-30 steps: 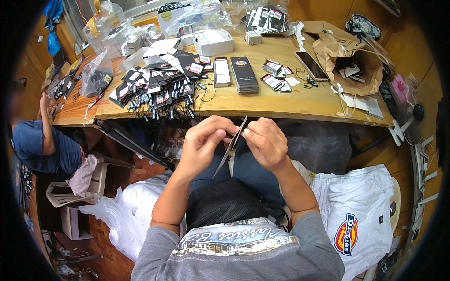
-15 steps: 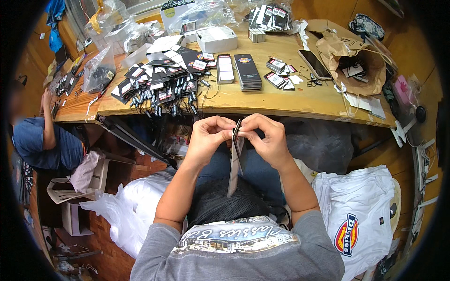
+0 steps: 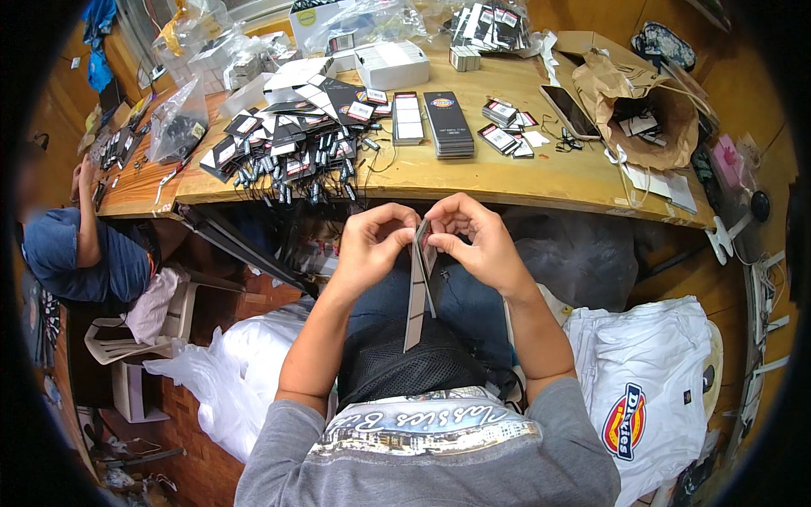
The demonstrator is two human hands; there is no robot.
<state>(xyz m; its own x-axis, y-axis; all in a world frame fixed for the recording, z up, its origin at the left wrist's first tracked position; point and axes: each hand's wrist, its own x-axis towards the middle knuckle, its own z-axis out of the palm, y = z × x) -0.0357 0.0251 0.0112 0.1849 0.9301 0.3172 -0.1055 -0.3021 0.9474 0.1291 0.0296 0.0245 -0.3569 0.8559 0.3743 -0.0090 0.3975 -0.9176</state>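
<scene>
Over my lap, my left hand point(image 3: 372, 245) is closed, pinching the top of long, narrow cardboard hang tags point(image 3: 415, 308) between thumb and fingers. They hang almost upright, seen nearly edge-on, slightly spread at the bottom. My right hand point(image 3: 475, 238) pinches at the same top end from the other side, its fingers curled. A thin dark cord point(image 3: 445, 283) seems to dangle below it. Ahead on the table are a neat stack of black hang tags point(image 3: 449, 127), a narrower stack of white-faced tags point(image 3: 407, 120) and a large heap of tags with dark strings point(image 3: 296, 144).
The wooden table point(image 3: 507, 190) carries a white box point(image 3: 391, 66), small loose tags point(image 3: 507, 131), a phone point(image 3: 569, 112) and a brown paper bag point(image 3: 676, 148). White shirts point(image 3: 642, 380) lie at my right, a white plastic bag point(image 3: 245, 372) at my left. Another person point(image 3: 84, 258) sits far left.
My right hand has risen slightly, its fingers now more curled and lifted. The held tags have shifted a little up and left, and their lower ends look more spread.
</scene>
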